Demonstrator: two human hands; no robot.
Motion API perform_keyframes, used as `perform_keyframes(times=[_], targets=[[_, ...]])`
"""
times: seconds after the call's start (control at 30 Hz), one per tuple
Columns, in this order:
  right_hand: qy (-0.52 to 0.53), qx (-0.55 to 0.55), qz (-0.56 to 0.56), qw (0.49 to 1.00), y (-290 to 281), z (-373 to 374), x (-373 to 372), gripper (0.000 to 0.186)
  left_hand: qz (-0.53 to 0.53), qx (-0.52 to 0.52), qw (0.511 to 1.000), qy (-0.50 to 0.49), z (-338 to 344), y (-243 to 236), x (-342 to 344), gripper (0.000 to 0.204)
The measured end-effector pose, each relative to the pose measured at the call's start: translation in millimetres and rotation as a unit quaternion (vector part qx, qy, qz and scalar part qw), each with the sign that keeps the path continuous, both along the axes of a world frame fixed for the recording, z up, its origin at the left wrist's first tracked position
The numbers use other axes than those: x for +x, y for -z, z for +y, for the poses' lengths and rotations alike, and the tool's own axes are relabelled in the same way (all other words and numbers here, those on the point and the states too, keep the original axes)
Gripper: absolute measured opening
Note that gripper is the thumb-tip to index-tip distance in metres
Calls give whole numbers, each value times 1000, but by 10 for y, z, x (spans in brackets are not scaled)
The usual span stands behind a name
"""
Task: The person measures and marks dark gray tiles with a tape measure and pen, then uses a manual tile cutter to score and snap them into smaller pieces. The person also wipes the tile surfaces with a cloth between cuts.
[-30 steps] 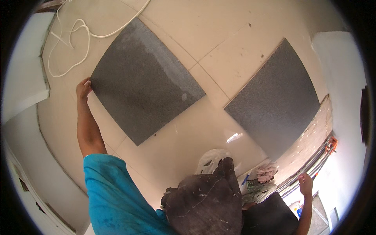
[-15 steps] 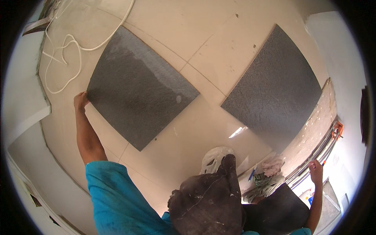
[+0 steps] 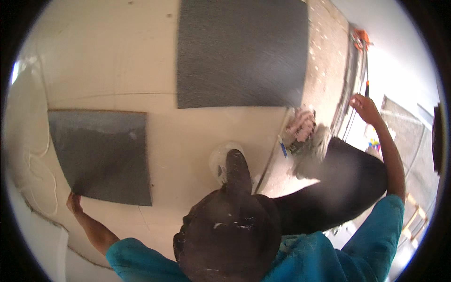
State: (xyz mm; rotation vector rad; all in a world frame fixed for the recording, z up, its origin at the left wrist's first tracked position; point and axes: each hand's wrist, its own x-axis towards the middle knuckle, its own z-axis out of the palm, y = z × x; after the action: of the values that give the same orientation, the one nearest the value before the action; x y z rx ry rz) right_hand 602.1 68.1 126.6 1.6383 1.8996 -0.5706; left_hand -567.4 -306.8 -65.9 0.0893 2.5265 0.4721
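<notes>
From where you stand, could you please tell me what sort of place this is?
Probably a room under renovation: two dark grey slabs on or over a beige tiled floor, plus a rough, speckled strip alongside.

Dark grey tile point(image 3: 105, 157), four-sided, paler patchy band along its far edge, lying on the beige floor point(image 3: 183, 141), near left corner in the left hand point(image 3: 73, 203)

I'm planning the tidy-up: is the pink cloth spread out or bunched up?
Bunched up: the pink cloth lies in a crumpled heap, creases showing, near a corner of the larger-looking dark slab.
</notes>
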Motion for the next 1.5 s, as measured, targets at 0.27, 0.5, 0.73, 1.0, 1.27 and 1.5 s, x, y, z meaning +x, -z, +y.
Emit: perform_keyframes(times=[0.27,0.5,0.73,1.0,1.27,1.5], targets=[[17,-6,-11,1000,-93,73,-107,36,-54,-51,997,-7,-132,224,-200,46],[70,-81,14,994,-163,282,-486,25,-1,202,965,-168,121,246,76,24],[36,-50,41,997,-29,146,-391,21,-34,233,940,-247,-284,-46,3052,47],[63,-95,55,992,182,240,-309,23,-45,216,927,-304,-524,-187,4491,51],[-104,-145,47,983,340,-127,-740,47,32,115,991,-54,-874,67,4218,38],[-114,-75,83,987,857,-839,-1099,95,195,108,972,69,437,-536,4749,56]])
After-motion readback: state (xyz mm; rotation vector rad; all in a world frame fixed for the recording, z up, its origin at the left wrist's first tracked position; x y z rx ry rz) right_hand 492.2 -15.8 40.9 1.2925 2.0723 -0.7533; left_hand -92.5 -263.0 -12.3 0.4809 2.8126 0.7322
